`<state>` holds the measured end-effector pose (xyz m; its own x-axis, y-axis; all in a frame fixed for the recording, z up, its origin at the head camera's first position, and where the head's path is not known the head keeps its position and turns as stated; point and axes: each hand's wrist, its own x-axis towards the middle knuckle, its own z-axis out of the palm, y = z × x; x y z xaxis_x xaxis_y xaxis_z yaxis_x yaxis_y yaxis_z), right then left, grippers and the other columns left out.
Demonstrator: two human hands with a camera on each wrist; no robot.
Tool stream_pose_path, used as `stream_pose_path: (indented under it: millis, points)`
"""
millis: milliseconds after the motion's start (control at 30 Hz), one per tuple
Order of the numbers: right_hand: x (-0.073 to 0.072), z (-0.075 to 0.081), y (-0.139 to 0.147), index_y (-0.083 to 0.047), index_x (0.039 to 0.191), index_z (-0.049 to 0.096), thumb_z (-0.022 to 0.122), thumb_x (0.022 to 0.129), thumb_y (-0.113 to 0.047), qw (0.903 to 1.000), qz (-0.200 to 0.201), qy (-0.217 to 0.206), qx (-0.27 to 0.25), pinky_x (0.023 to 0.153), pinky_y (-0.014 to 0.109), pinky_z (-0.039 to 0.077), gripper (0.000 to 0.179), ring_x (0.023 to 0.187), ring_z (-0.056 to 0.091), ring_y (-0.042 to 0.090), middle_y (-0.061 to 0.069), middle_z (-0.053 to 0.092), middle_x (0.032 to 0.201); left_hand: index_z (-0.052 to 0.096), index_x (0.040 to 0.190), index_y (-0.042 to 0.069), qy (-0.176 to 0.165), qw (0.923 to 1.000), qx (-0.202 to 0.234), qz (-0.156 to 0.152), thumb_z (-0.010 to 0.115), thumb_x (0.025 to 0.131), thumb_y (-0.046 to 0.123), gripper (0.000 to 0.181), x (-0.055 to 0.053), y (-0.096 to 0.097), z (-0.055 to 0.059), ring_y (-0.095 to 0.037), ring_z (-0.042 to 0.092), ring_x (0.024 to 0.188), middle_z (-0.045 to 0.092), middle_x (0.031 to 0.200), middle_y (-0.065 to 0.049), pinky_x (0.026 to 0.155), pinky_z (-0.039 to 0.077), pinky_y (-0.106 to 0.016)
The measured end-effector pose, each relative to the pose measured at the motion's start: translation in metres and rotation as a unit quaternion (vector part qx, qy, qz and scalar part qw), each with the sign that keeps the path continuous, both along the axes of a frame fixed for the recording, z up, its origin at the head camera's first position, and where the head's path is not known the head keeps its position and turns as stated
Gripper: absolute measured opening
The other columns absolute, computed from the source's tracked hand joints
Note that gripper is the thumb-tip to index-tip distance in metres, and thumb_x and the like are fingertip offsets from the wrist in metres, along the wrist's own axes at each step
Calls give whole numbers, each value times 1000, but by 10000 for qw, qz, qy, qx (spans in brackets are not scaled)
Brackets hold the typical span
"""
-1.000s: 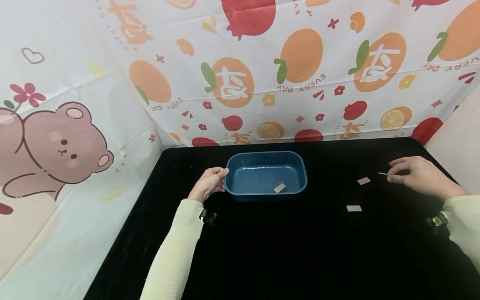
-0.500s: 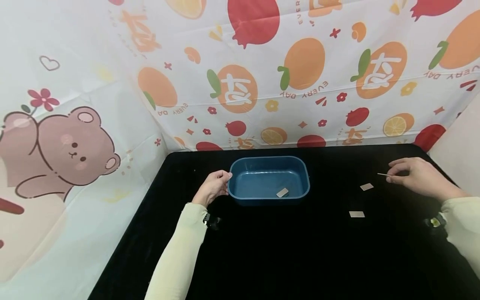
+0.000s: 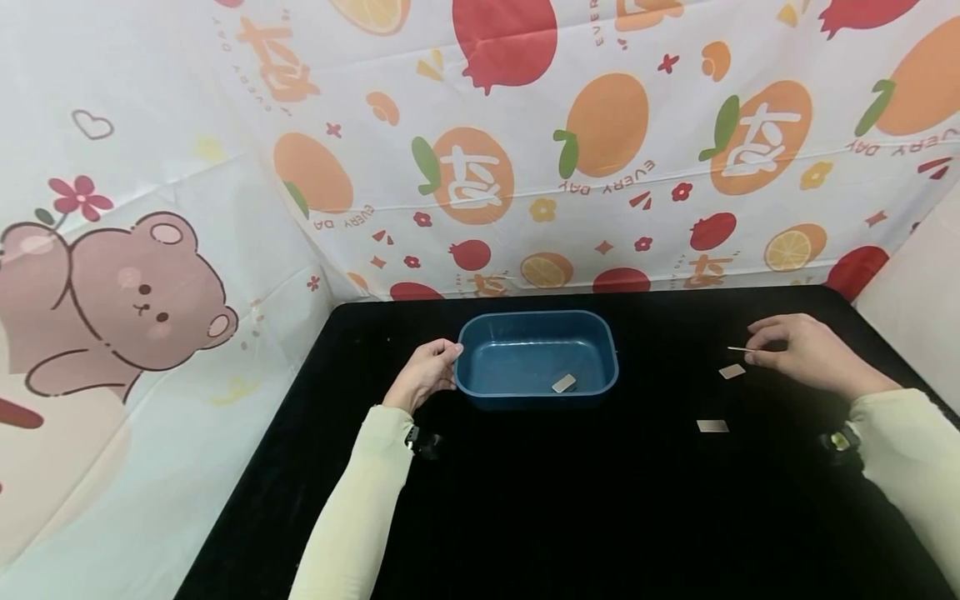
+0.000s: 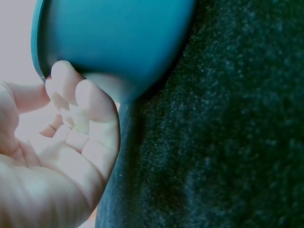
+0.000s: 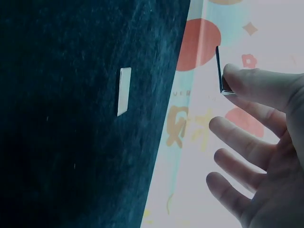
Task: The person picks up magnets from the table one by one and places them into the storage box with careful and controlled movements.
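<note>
My left hand (image 3: 424, 375) grips the left rim of a blue plastic tray (image 3: 536, 394), thumb on top and fingers against the outer wall in the left wrist view. Inside the tray, near its front wall, lies a small pale rectangular piece (image 3: 564, 383). My right hand (image 3: 806, 354) pinches a thin flat rectangular piece (image 5: 219, 69) between thumb and index finger, seen nearly edge-on, with the other fingers spread. Just below it on the table is a similar pale piece (image 3: 732, 371). A second one (image 3: 712, 426) lies closer to the front.
The black cloth-covered table (image 3: 570, 508) stands against a fruit-print cloth (image 3: 540, 150) at the back. On the left hangs a cloth with a bear print (image 3: 150, 308). Black table surface lies between the tray and the loose pieces.
My right hand has moved left with the thin piece and is now beside and above the rear loose piece. The left hand keeps its grip on the tray. The head view shifted slightly.
</note>
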<state>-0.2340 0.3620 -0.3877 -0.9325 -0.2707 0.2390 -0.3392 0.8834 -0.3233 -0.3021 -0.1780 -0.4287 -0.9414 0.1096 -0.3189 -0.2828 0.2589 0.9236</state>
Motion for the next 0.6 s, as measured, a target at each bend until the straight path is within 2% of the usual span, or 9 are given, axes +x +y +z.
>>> stream_pose_path:
  millis: [267,433,600]
  points:
    - [-7,0,-18,-19,79,73,77,83,-11,9997,109,-174,-143,92,63,45,10,114,59,43,22,69,115,57,106,6,1,10000,14,51,51,104,31,26,0,-1,0,-10,58,60,54,74,2,62,52,-25]
    - [-8,1,-27,-17,79,73,77,84,-12,9994,162,-212,-221,94,63,44,7,115,58,44,22,69,116,57,107,4,-30,10000,72,-45,52,104,32,29,0,0,-1,-9,58,60,55,74,2,62,52,-24]
    - [-8,0,-30,-16,79,74,78,83,-11,9993,218,-202,-211,94,62,44,8,115,59,44,22,70,115,58,101,7,-45,10000,70,-43,52,104,32,26,0,0,-1,-10,58,59,55,72,3,62,53,-25]
